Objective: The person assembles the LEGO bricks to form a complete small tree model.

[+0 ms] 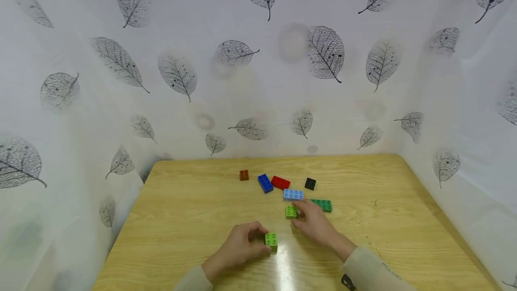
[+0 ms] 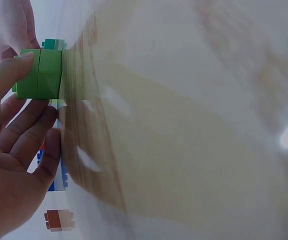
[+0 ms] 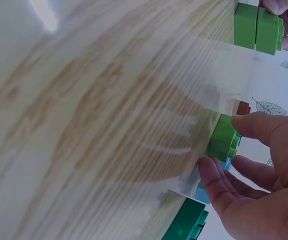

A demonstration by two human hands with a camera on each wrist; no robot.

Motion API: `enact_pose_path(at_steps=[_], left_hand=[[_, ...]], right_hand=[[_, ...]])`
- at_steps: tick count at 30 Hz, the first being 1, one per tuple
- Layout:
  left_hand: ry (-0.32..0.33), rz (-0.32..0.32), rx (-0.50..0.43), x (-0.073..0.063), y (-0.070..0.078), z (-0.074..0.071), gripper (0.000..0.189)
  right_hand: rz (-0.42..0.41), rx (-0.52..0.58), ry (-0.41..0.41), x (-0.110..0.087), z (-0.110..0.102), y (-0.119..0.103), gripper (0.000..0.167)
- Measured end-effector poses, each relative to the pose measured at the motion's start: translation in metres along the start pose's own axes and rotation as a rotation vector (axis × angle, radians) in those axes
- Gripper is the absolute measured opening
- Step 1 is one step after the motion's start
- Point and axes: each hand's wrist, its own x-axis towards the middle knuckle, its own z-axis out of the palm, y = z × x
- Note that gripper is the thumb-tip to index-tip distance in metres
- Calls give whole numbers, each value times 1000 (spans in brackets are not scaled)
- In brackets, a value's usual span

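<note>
Near the front middle of the table, my left hand point(image 1: 244, 246) pinches a stack of two lime green toy bricks point(image 1: 271, 241) between thumb and fingers. The seam between the two bricks point(image 2: 38, 75) shows in the left wrist view, and the stack stands upright at the tabletop. Farther right, my right hand point(image 1: 315, 223) has thumb and fingertips on either side of a single lime green brick point(image 1: 291, 212) with its studs up. In the right wrist view, this brick point(image 3: 223, 137) sits on the table between those fingers. A dark green brick point(image 1: 322, 205) lies just beyond the right hand.
Behind the hands lie a light blue brick point(image 1: 293, 195), a red brick point(image 1: 280, 182), a blue brick point(image 1: 265, 183), a small brown brick point(image 1: 244, 175) and a black square piece point(image 1: 310, 183). Leaf-patterned curtains point(image 1: 274, 93) surround the wooden table point(image 1: 181, 205) on its back and sides.
</note>
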Motion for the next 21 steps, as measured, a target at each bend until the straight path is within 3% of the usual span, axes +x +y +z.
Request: enact_pose_path(at_steps=[21], left_hand=[[-2,-29,9,1,2,-1,28]], right_hand=[[16,-13,-14,5,1,4,47]])
